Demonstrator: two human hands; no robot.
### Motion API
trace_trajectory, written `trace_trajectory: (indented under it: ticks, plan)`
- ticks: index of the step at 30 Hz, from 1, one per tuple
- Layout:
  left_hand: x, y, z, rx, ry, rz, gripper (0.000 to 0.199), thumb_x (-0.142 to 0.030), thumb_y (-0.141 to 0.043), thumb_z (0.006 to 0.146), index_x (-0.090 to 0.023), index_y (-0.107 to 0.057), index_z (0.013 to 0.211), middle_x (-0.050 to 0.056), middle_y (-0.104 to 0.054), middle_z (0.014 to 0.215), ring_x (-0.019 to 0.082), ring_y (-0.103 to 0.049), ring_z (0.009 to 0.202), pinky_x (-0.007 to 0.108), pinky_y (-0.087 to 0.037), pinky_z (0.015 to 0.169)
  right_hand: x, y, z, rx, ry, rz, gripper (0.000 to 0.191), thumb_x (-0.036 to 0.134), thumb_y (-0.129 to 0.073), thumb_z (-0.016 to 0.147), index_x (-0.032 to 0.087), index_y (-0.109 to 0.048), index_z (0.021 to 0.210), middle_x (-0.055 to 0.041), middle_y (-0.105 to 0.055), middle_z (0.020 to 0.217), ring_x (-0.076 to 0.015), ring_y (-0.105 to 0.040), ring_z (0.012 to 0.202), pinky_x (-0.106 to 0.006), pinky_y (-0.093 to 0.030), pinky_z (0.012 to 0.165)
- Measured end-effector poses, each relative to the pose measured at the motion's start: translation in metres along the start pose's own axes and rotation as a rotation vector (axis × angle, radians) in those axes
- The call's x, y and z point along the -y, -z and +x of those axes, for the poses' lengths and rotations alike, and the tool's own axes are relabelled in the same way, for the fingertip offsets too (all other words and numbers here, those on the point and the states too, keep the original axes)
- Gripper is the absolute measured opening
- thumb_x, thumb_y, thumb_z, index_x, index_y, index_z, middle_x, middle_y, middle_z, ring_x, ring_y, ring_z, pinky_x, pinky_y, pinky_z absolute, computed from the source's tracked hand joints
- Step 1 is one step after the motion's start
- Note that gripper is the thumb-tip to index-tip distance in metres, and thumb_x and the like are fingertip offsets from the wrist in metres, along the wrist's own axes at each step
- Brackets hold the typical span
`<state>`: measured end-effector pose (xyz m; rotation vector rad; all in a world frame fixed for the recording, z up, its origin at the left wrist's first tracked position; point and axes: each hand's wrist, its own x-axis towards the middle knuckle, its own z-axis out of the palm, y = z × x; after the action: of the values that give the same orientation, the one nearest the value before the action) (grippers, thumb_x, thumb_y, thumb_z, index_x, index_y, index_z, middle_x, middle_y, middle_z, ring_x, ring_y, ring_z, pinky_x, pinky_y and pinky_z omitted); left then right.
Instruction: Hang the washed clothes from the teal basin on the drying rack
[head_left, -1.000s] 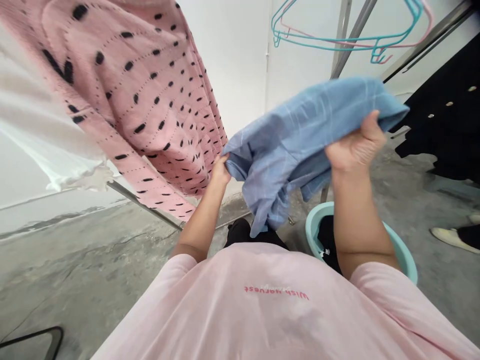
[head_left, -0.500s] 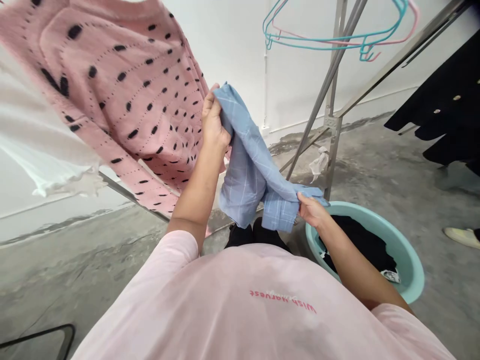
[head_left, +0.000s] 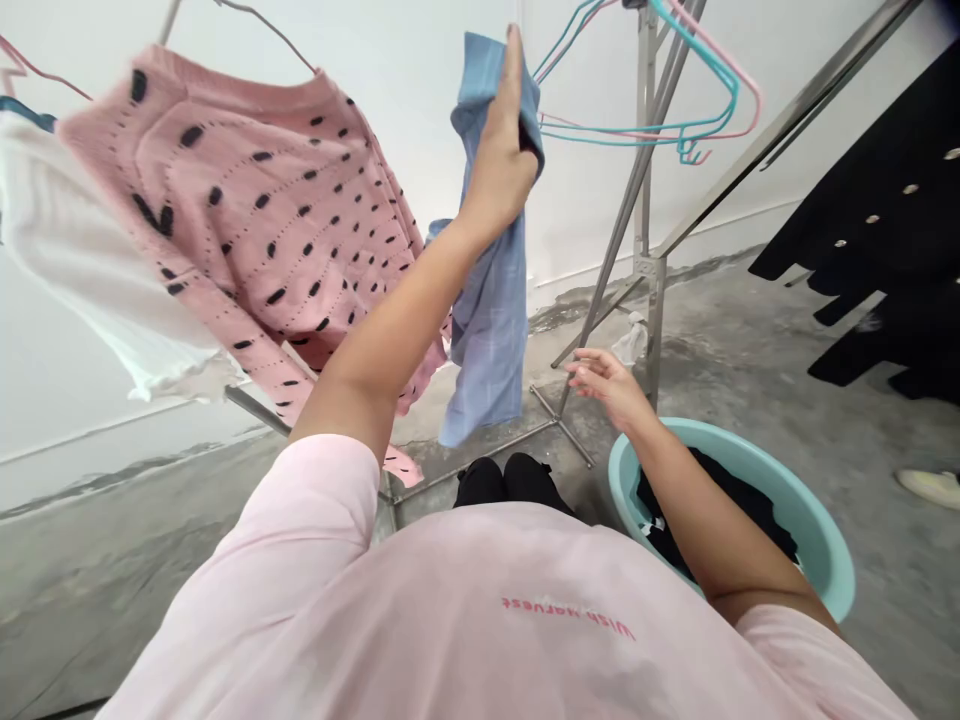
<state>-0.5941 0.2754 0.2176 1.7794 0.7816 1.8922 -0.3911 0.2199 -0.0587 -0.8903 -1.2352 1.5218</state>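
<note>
My left hand [head_left: 504,165] is raised in front of me, closed around the upper part of a light-blue checked garment [head_left: 491,330], with one finger pointing up. The cloth hangs down from it, partly behind my forearm; whether it is a shirt or trousers I cannot tell. Lower on the right, my right hand [head_left: 609,385] holds nothing, its fingers apart and loosely bent. Just left of the blue garment hangs a pink sweater with black dashes [head_left: 255,210]. Turquoise and pink hangers [head_left: 637,130] hang to the right of my left hand.
A turquoise tub [head_left: 832,540] with dark clothes [head_left: 739,500] stands on the floor below my right forearm. A metal drying rack [head_left: 651,300] rises ahead. White clothing [head_left: 90,230] hangs far left, a black buttoned garment [head_left: 892,230] far right, near a shoe [head_left: 930,487].
My right hand has let go of the blue garment and opened. My left hand has lifted it up and to the right, so it now hangs lengthwise.
</note>
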Motion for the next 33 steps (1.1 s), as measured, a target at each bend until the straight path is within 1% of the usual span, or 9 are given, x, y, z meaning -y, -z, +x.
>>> trace_trajectory:
  ticks: [2, 6, 9, 13, 16, 20, 24, 28, 33]
  plan:
    - [-0.005, -0.008, -0.012, 0.133, -0.196, 0.168, 0.079, 0.009, -0.021, 0.065, -0.011, -0.06, 0.132, 0.0, -0.058, 0.142, 0.019, -0.028, 0.152, 0.041, -0.038, 0.111, 0.011, -0.012, 0.001, 0.067, 0.037, -0.022, 0.054, 0.048, -0.084, 0.07, 0.027, -0.065, 0.116, -0.0049, -0.072, 0.106, -0.0142, -0.067, 0.079, -0.025, -0.054, 0.063]
    - [-0.017, -0.016, -0.032, 0.251, -0.215, 0.246, 0.079, 0.017, -0.035, 0.064, -0.011, -0.057, 0.134, 0.0, -0.056, 0.149, 0.014, -0.045, 0.144, 0.031, -0.025, 0.124, 0.034, -0.031, 0.014, 0.118, 0.143, -0.053, 0.064, 0.05, -0.084, 0.067, 0.029, -0.061, 0.122, -0.005, -0.068, 0.112, -0.0174, -0.065, 0.089, -0.026, -0.053, 0.064]
    - [-0.029, -0.021, -0.046, 0.248, -0.089, 0.189, 0.077, 0.019, -0.037, 0.067, -0.015, -0.059, 0.132, -0.002, -0.05, 0.154, 0.017, -0.053, 0.134, 0.028, -0.029, 0.12, 0.05, -0.048, 0.031, 0.057, 0.259, -0.069, 0.074, 0.058, -0.085, 0.063, 0.029, -0.057, 0.125, -0.0067, -0.064, 0.118, -0.0198, -0.062, 0.099, -0.027, -0.054, 0.069]
    - [-0.031, -0.021, -0.062, 0.095, 0.176, -0.101, 0.07, 0.019, -0.037, 0.068, -0.019, -0.069, 0.116, -0.005, -0.068, 0.131, 0.015, -0.046, 0.14, 0.022, -0.026, 0.12, 0.06, -0.074, 0.054, 0.033, 0.417, -0.087, 0.067, 0.065, -0.078, 0.069, 0.028, -0.057, 0.12, -0.0064, -0.062, 0.124, -0.0209, -0.06, 0.109, -0.034, -0.053, 0.09]
    - [-0.012, -0.008, -0.068, 0.055, 0.248, -0.108, 0.066, 0.016, -0.041, 0.069, -0.019, -0.068, 0.118, -0.002, -0.071, 0.12, 0.017, -0.038, 0.145, 0.025, -0.02, 0.123, 0.056, -0.086, 0.071, 0.014, 0.426, -0.16, 0.053, 0.063, -0.075, 0.07, 0.025, -0.06, 0.104, -0.0057, -0.066, 0.111, -0.0227, -0.06, 0.106, -0.036, -0.051, 0.092]
    - [0.024, 0.033, -0.072, -0.012, 0.29, 0.185, 0.054, 0.007, -0.054, 0.07, -0.023, -0.068, 0.114, -0.002, -0.069, 0.121, 0.021, -0.034, 0.144, 0.029, -0.016, 0.124, 0.054, -0.078, 0.087, -0.074, 0.286, -0.186, 0.039, 0.055, -0.064, 0.071, 0.022, -0.057, 0.09, -0.0029, -0.065, 0.09, -0.0203, -0.06, 0.089, -0.034, -0.049, 0.083]
    - [0.047, 0.071, -0.085, -0.063, 0.504, 0.53, 0.025, -0.002, -0.073, 0.065, -0.023, -0.062, 0.06, 0.005, -0.063, 0.08, 0.03, -0.04, 0.138, 0.035, -0.023, 0.121, 0.074, -0.062, 0.094, -0.145, 0.311, -0.258, 0.029, 0.05, -0.06, 0.072, 0.023, -0.051, 0.079, 0.0002, -0.057, 0.075, -0.0172, -0.052, 0.073, -0.029, -0.043, 0.07]
    - [0.045, 0.084, -0.111, -0.09, 0.545, 0.607, 0.05, -0.001, -0.078, 0.057, -0.023, -0.036, 0.04, 0.004, -0.038, 0.06, 0.039, -0.04, 0.133, 0.039, -0.028, 0.114, 0.097, -0.06, 0.094, -0.039, 0.328, -0.355, 0.028, 0.046, -0.064, 0.076, 0.023, -0.047, 0.072, 0.0016, -0.049, 0.066, -0.0144, -0.044, 0.067, -0.027, -0.038, 0.065]
    - [0.021, 0.092, -0.144, 0.033, 0.436, 0.432, 0.03, -0.011, -0.067, 0.072, -0.02, -0.048, 0.051, 0.001, -0.043, 0.065, 0.021, -0.054, 0.087, 0.027, -0.043, 0.081, 0.12, -0.057, 0.085, 0.208, 0.264, -0.52, 0.03, 0.047, -0.068, 0.078, 0.021, -0.055, 0.074, 0.004, -0.054, 0.065, -0.0107, -0.041, 0.064, -0.025, -0.037, 0.063]
